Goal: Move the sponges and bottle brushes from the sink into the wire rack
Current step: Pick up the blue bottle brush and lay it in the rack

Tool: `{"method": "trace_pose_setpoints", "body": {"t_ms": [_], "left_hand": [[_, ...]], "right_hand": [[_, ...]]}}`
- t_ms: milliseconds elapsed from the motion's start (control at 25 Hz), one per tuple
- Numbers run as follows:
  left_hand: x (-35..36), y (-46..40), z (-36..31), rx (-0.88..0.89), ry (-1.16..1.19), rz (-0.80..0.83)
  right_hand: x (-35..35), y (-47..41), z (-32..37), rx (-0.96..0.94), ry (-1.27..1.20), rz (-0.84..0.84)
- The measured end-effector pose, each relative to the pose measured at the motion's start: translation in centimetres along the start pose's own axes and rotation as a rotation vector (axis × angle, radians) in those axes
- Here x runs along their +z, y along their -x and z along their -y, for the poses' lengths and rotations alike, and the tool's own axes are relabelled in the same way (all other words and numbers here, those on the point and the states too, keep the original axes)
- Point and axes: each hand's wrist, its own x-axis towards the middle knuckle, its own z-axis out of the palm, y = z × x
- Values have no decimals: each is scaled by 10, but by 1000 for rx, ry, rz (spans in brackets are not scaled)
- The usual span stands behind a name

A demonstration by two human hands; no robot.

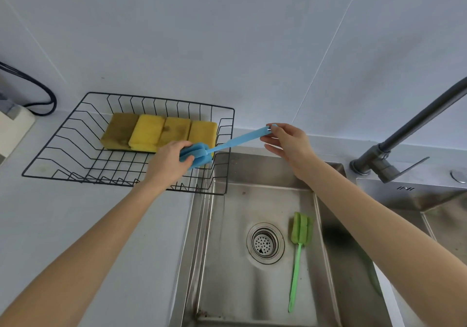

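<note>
A blue bottle brush (235, 142) is held level over the right end of the black wire rack (63, 134). My left hand (168, 161) grips its blue sponge head, and my right hand (288, 141) pinches the tip of its handle. Several yellow sponges (161, 132) lie side by side in the rack, some of them stained dark. A green bottle brush (298, 246) lies on the floor of the steel sink (227, 238), right of the drain (265, 243), sponge head toward the wall.
A dark grey faucet (404, 134) rises at the right behind the sink, its lever pointing right. A black cable (38, 91) loops on the counter at the far left, beside a white object. The wall is tiled pale grey.
</note>
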Motion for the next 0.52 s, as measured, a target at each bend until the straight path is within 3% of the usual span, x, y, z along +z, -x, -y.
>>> {"method": "trace_pose_setpoints", "body": {"t_ms": [520], "left_hand": [[19, -13, 5, -60, -39, 98]], "right_hand": [[6, -16, -24, 64, 43, -46]]}}
